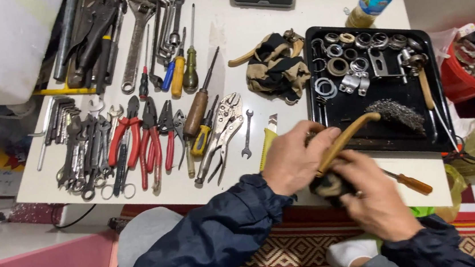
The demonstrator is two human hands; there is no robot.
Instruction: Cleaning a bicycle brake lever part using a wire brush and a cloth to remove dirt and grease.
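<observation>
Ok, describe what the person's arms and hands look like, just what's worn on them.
Both arms wear dark navy jacket sleeves of a slightly shiny, creased fabric, with gathered cuffs ending at the wrists. The left hand and right hand are bare, without gloves. What looks like a ring shows on one finger of the right hand; no watch is visible.

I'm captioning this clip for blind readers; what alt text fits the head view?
Two hands, left hand and right hand, hold a curved wooden-handled wire brush and a dark rag at the edge of a white table. Rows of pliers and wrenches lie to the left, and a black tray of metal rings sits beyond the hands.
</observation>
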